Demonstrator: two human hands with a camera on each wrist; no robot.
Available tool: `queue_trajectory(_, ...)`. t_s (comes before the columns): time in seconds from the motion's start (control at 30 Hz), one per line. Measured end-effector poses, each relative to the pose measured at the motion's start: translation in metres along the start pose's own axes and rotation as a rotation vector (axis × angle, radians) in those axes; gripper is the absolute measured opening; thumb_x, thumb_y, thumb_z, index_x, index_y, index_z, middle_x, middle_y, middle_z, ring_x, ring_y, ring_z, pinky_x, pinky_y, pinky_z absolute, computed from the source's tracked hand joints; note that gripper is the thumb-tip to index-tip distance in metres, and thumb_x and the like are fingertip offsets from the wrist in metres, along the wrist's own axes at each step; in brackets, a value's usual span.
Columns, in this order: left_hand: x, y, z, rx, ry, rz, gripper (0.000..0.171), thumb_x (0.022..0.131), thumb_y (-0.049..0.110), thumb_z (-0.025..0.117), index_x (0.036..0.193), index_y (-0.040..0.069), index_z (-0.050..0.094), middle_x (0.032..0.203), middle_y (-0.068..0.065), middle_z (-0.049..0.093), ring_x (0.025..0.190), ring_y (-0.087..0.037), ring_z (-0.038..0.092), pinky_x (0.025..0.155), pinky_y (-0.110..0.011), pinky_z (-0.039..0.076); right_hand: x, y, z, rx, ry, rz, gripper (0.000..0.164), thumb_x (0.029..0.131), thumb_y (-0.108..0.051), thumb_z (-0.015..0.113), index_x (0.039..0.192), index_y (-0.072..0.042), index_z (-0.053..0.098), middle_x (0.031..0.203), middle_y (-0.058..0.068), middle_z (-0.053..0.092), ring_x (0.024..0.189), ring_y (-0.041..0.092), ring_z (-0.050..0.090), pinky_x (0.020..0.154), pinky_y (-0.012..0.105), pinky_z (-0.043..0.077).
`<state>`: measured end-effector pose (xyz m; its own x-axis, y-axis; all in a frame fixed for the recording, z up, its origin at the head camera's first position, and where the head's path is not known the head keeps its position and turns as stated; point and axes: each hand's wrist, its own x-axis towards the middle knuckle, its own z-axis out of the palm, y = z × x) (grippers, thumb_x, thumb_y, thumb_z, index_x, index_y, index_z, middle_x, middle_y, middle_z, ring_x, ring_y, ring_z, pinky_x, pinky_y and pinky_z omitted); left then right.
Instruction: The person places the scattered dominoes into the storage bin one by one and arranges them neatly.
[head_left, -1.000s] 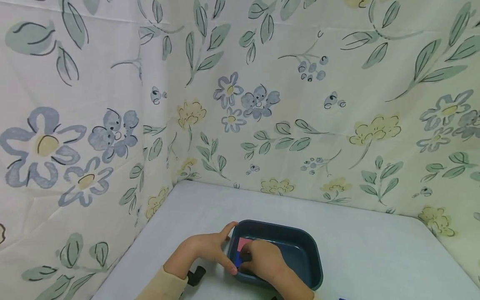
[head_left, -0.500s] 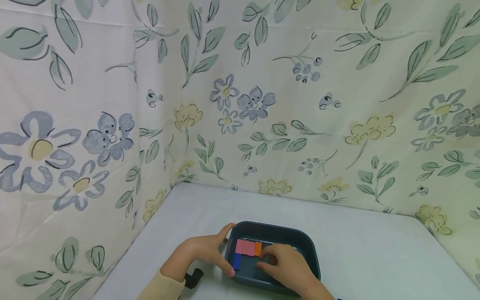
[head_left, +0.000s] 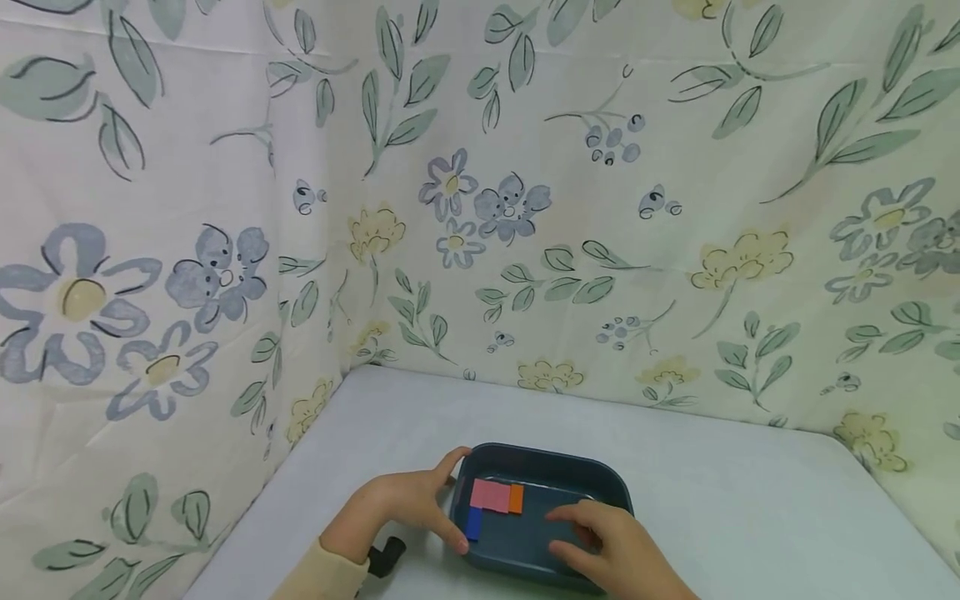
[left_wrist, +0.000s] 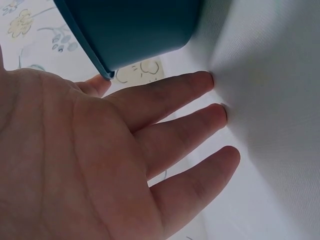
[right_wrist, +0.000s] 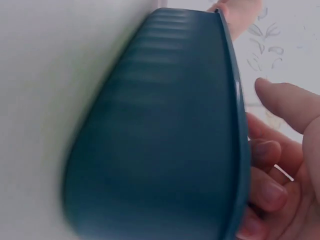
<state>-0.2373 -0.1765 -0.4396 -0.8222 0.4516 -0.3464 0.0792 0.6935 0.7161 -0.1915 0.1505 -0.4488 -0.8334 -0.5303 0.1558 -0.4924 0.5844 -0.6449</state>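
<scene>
hands [head_left: 416,500] [head_left: 611,537] at dark tray [head_left: 517,537], pink piece [head_left: 490,495], orange piece [head_left: 516,499], blue piece [head_left: 474,524] inside

Left sleeve [head_left: 324,572]: plain cream, cuff ending just behind my wrist
Black fitting [head_left: 387,557]: small, angular, beside that cuff (fastening unclear to me)
My left hand [head_left: 420,500]: palm [left_wrist: 95,150] crossed by long creases
My right hand [head_left: 611,537]: nails [right_wrist: 273,192] short and rounded
</scene>
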Motion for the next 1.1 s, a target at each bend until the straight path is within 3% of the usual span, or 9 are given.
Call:
queue_trajectory(0.43,-0.001,-0.001,0.001,0.006,-0.012,0.004,0.125,0.068,0.039,0.094,0.16,0.027,0.01,0.147,-0.015,0.047,0.138,-0.038,0.038,0.105,-0.068,0.028,-0.036,0.033,-0.026,0.044,0.04,-0.226,0.029,0.092,-0.019,0.074,0.118,-0.007,0.069,0.071,-0.013,0.045,0.055,0.001,0.04,0.05,0.018,0.039)
queue_trajectory(0.7,0.0,-0.003,0.002,0.004,-0.018,0.011,0.124,0.069,0.039,0.094,0.159,0.028,0.01,0.147,-0.015,0.047,0.138,-0.039,0.038,0.105,-0.069,0.027,-0.058,0.061,-0.03,0.082,0.117,-0.343,0.04,0.086,-0.008,0.079,0.123,-0.016,0.068,0.073,-0.013,0.044,0.06,-0.011,0.033,0.048,0.016,0.037)
queue_trajectory(0.8,-0.001,-0.002,0.002,0.002,-0.025,0.011,0.124,0.069,0.038,0.094,0.16,0.027,0.009,0.147,-0.015,0.047,0.139,-0.039,0.037,0.106,-0.069,0.027,-0.066,0.073,-0.033,0.097,0.11,-0.389,0.045,0.084,-0.003,0.079,0.125,-0.015,0.066,0.074,-0.011,0.045,0.061,-0.012,0.029,0.045,0.015,0.032)
queue_trajectory(0.87,-0.002,-0.001,0.002,0.0,-0.028,0.011,0.124,0.069,0.037,0.094,0.16,0.025,0.009,0.148,-0.015,0.047,0.139,-0.039,0.036,0.105,-0.07,0.026,-0.072,0.08,-0.037,0.143,0.052,-0.326,0.039,0.085,-0.003,0.078,0.12,-0.014,0.066,0.076,-0.014,0.045,0.06,-0.011,0.03,0.045,0.016,0.032)
queue_trajectory(1.03,-0.002,-0.001,0.002,0.004,-0.03,0.01,0.123,0.07,0.037,0.093,0.16,0.027,0.009,0.147,-0.014,0.047,0.139,-0.039,0.036,0.106,-0.069,0.026,-0.084,0.096,-0.046,0.244,-0.121,-0.025,0.012,0.093,-0.009,0.07,0.104,-0.008,0.064,0.077,-0.022,0.045,0.056,-0.006,0.035,0.046,0.021,0.033)
queue_trajectory(1.1,-0.003,-0.003,0.001,0.005,-0.029,0.005,0.123,0.07,0.037,0.093,0.159,0.029,0.01,0.147,-0.014,0.048,0.139,-0.039,0.037,0.105,-0.069,0.027,-0.086,0.105,-0.044,0.279,-0.161,0.029,0.009,0.094,-0.008,0.067,0.102,-0.006,0.063,0.077,-0.021,0.047,0.055,-0.006,0.036,0.045,0.021,0.032)
